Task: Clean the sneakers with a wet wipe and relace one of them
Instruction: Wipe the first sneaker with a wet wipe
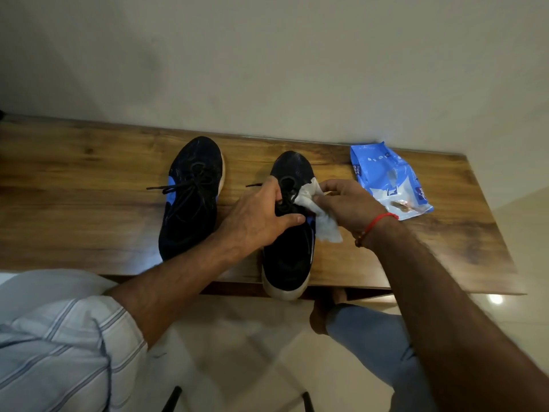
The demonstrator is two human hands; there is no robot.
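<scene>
Steadying right sneaker [286, 257] with gripping left hand [261, 217]; right hand [352, 203], at 3 o'clock, pinching wet wipe [318, 215] against upper for scrubbing.

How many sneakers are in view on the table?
2. The left sneaker lies untouched on the table. The right sneaker, heel past the near edge, is held by the left hand while the right hand wipes it with a wet wipe.
</scene>
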